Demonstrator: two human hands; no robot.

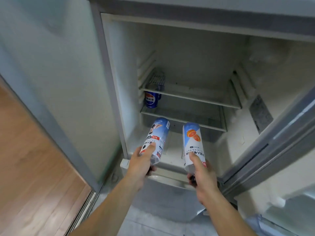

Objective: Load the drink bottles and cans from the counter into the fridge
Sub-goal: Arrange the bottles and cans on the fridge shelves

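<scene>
Left hand (140, 165): grips a blue-white bottle (156, 139), base toward the fridge (196, 53).
Right hand (202, 174): holds the orange-label bottle (192, 143).
Shelf (190, 97): cola can (151, 99) beneath it.

Glossy wrapped clear-plastic bottles before a matt white plastic fridge interior (196, 53).

Shiny printed film on the blue-and-white figure-label bottle (156, 137) and the orange-fruit-label bottle (191, 142); glossy blue metal cola can (150, 99) on a smooth clear shelf (196, 97); brushed grey metal-look fridge door (281, 138); satin brown wood-grain floor (34, 159).
</scene>
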